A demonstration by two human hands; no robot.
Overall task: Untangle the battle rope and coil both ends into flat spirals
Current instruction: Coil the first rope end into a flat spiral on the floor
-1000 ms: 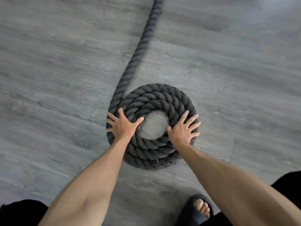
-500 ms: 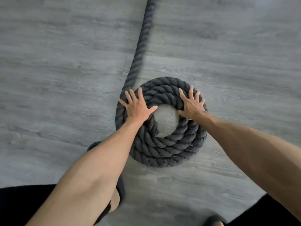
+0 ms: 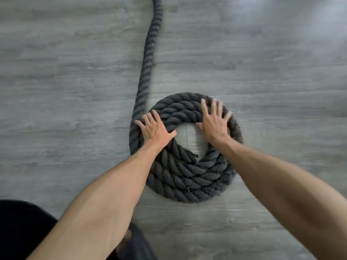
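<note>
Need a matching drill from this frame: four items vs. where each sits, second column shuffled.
Column A
1 left hand
2 right hand
3 free rope run
4 inner rope end

Column B
a flat on the coil, right side
b leads from the coil's left edge to the frame top
c at the centre hole's near rim
d flat on the coil, left side

Pairs: 1-d, 2-a, 3-b, 4-c

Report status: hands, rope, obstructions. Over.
Left hand, right hand open, pressing flat on thick dark grey twisted rope coil. Tail runs off frame top. Nothing seen across it.
</note>
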